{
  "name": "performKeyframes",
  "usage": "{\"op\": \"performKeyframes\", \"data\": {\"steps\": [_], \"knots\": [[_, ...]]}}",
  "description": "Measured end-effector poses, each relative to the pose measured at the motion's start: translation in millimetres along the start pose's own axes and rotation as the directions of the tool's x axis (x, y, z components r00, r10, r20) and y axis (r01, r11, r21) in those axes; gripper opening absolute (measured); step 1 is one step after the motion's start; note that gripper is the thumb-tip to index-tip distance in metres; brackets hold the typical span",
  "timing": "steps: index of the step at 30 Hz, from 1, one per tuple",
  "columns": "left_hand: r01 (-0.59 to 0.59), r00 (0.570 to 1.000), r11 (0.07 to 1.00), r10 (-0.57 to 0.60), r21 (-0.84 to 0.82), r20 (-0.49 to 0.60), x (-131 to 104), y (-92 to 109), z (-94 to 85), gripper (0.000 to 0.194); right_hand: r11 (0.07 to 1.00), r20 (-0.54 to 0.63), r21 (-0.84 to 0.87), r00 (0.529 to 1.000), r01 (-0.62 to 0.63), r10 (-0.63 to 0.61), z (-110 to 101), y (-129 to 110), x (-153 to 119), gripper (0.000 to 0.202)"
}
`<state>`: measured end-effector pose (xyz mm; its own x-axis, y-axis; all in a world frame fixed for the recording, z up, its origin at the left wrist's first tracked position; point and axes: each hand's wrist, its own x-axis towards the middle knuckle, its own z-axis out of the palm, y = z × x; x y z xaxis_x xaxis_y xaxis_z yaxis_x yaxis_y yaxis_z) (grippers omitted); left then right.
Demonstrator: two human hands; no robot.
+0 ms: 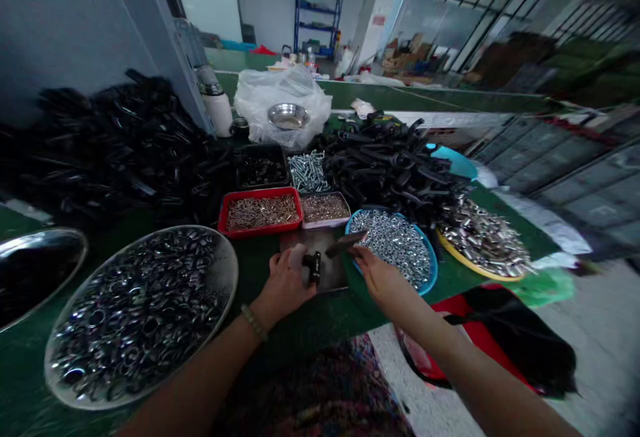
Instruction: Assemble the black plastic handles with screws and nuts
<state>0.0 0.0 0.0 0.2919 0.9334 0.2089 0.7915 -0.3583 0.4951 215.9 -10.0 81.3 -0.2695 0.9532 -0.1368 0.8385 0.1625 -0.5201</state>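
Note:
My left hand [285,287], a beaded bracelet at its wrist, is closed around a small black fitting [314,267] with a short crosswise end. Something pale covers one of its fingertips. Just to the right, my right hand [375,270] grips a dark, flat, elongated tool [346,243], which points left above the work spot; its exact kind is blurred. Under both lies a grey metal plate [333,282] on the green tabletop. Beyond the plate stand a red tray [225,213] of small screws and a pale tray [327,223] of tiny metal pieces.
At left, a large round tray [235,270] holds shiny dark rings. A blue basin [434,267] of small metal parts and a yellow-rimmed tray [473,265] of metal cylinders stand right. Black part heaps [125,137] rise behind. A red-and-black bag [515,337] lies at lower right.

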Motion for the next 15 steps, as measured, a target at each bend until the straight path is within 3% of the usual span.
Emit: {"op": "performKeyframes", "data": {"steps": [5,9,12,15], "knots": [[-0.025,1.0,0.999,0.026,0.04,-0.017,0,2,-0.4,0.049,0.995,-0.126,-0.024,0.987,0.099,-0.101,3,-23,4,0.039],[-0.023,0.999,0.999,0.022,0.048,0.024,-1,3,-8.1,0.054,0.995,-0.028,-0.071,0.997,0.074,-0.076,6,-13,4,0.036],[-0.102,0.991,0.99,0.094,0.092,0.093,0,5,-12.8,0.055,0.981,-0.168,-0.166,0.983,-0.1,0.072,4,12,2,0.039],[-0.097,0.987,0.995,0.094,0.022,0.128,7,7,-18.1,0.047,0.869,-0.34,-0.334,0.907,-0.365,0.25,3,43,5,0.043]]}}
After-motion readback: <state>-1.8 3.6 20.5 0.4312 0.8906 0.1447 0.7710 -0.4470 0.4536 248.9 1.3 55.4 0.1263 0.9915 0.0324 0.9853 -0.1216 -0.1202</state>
